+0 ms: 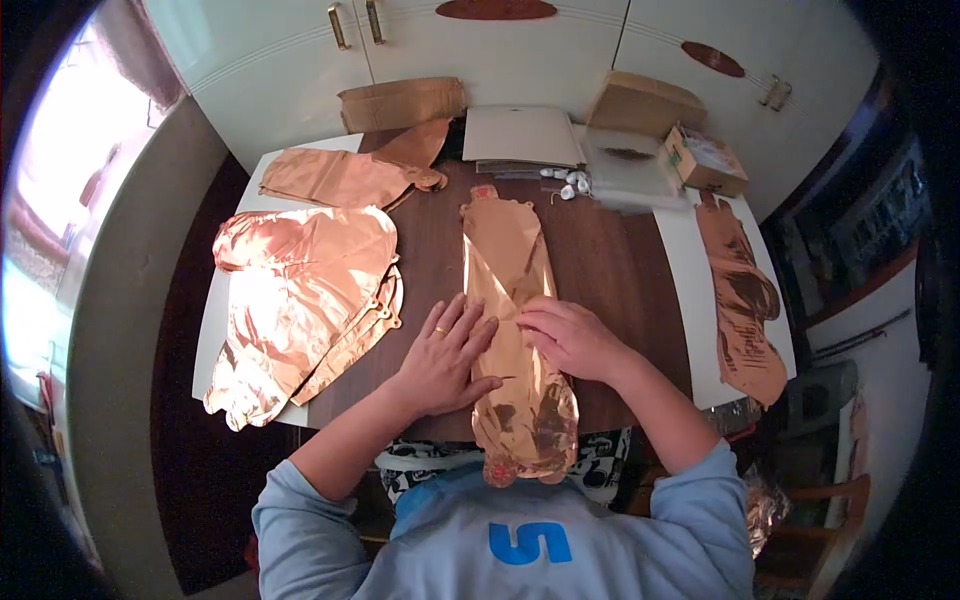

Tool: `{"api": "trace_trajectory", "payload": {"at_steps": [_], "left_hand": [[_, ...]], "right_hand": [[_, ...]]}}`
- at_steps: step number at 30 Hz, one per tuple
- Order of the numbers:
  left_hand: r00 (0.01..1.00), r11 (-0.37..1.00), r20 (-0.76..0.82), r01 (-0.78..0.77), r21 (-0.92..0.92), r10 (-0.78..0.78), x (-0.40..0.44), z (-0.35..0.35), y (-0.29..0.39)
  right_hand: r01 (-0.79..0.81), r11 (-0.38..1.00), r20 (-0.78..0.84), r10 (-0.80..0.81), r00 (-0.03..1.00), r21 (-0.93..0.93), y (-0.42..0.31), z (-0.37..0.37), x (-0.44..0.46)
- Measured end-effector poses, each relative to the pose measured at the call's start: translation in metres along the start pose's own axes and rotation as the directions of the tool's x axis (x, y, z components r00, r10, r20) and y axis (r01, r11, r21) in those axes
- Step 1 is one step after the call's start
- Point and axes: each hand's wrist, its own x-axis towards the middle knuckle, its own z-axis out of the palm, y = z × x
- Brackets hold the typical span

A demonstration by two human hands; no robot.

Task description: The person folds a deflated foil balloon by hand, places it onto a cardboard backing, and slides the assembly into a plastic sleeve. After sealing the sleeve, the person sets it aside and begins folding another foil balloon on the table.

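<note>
A long, flat rose-gold foil balloon (508,245), with its sides folded in, lies lengthwise on the brown table (620,270) in front of me. Its lower end hangs over the near edge. My left hand (445,358) rests flat on its left side, fingers spread and open, a ring on one of them. At the middle of the balloon, my right hand (572,340) is closed, its fingertips pinching the foil at the fold. The thumb of that hand is mostly hidden.
Flat foil balloons (310,270) are piled on the left, with more foil (335,178) behind. A folded foil balloon (738,300) lies far right. White cardboard sheets (522,135), small white rolls (570,186), clear plastic bags (625,170) and an open box (706,160) stand at the back.
</note>
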Motion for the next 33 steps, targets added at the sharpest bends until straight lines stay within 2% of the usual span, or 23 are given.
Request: {"api": "trace_trajectory", "payload": {"at_steps": [4, 5, 7, 10, 12, 15, 16, 18, 19, 22, 25, 28, 29, 31, 33], "left_hand": [[0.999, 1.000, 0.040, 0.015, 0.000, -0.015, -0.001, 0.011, -0.001], [0.999, 1.000, 0.047, 0.022, 0.010, -0.022, -0.002, 0.012, -0.001], [0.999, 0.999, 0.044, 0.026, 0.024, -0.027, -0.002, 0.012, -0.002], [0.999, 0.998, 0.037, 0.000, 0.068, -0.003, -0.003, 0.014, -0.003], [0.999, 0.990, 0.052, -0.018, 0.143, 0.011, -0.001, 0.019, -0.008], [0.997, 0.998, 0.051, -0.049, -0.032, 0.051, 0.004, 0.009, -0.022], [0.999, 1.000, 0.037, -0.024, -0.010, 0.025, 0.009, 0.008, -0.028], [1.000, 0.999, 0.011, 0.025, 0.028, -0.026, 0.021, 0.014, -0.044], [0.997, 0.998, -0.070, 0.036, 0.060, -0.031, 0.026, 0.019, -0.056], [0.990, 0.992, -0.078, 0.124, 0.032, -0.121, 0.052, 0.024, -0.089], [0.992, 0.987, -0.057, 0.121, 0.110, -0.115, 0.069, 0.024, -0.103], [0.990, 0.984, -0.042, 0.136, 0.110, -0.133, 0.076, 0.022, -0.104], [0.987, 0.985, 0.020, 0.155, 0.076, -0.157, 0.077, 0.017, -0.101], [0.978, 0.980, -0.069, 0.199, 0.026, -0.197, 0.075, 0.018, -0.092], [0.965, 0.978, -0.157, 0.209, -0.015, -0.209, 0.068, 0.016, -0.081]], "right_hand": [[-0.128, 0.992, -0.008, 0.128, 0.992, -0.001, -0.012, 0.001, 0.007], [-0.088, 0.981, -0.005, 0.088, 0.996, -0.175, -0.022, -0.002, 0.007], [0.003, 0.865, 0.023, 0.009, 1.000, -0.501, -0.048, -0.001, 0.003], [0.209, 0.893, -0.033, -0.242, 0.970, -0.399, -0.067, 0.027, -0.010], [0.153, 0.921, -0.002, -0.165, 0.986, -0.358, -0.077, 0.043, -0.014], [0.100, 0.930, -0.033, -0.120, 0.992, -0.353, -0.082, 0.049, -0.015], [0.089, 0.929, -0.055, -0.116, 0.992, -0.360, -0.083, 0.050, -0.015], [0.111, 0.916, 0.029, -0.108, 0.994, -0.385, -0.083, 0.049, -0.015], [0.123, 0.909, 0.068, -0.104, 0.992, -0.399, -0.083, 0.048, -0.015], [0.145, 0.887, 0.074, -0.125, 0.989, -0.438, -0.089, 0.047, -0.013], [0.147, 0.887, 0.067, -0.130, 0.989, -0.438, -0.087, 0.052, -0.015], [0.156, 0.860, 0.099, -0.123, 0.987, -0.485, -0.088, 0.055, -0.017], [0.151, 0.870, 0.086, -0.125, 0.988, -0.469, -0.089, 0.055, -0.019], [0.143, 0.883, 0.053, -0.134, 0.990, -0.447, -0.090, 0.050, -0.018], [0.108, 0.933, 0.055, -0.094, 0.994, -0.343, -0.090, 0.045, -0.018]]}}
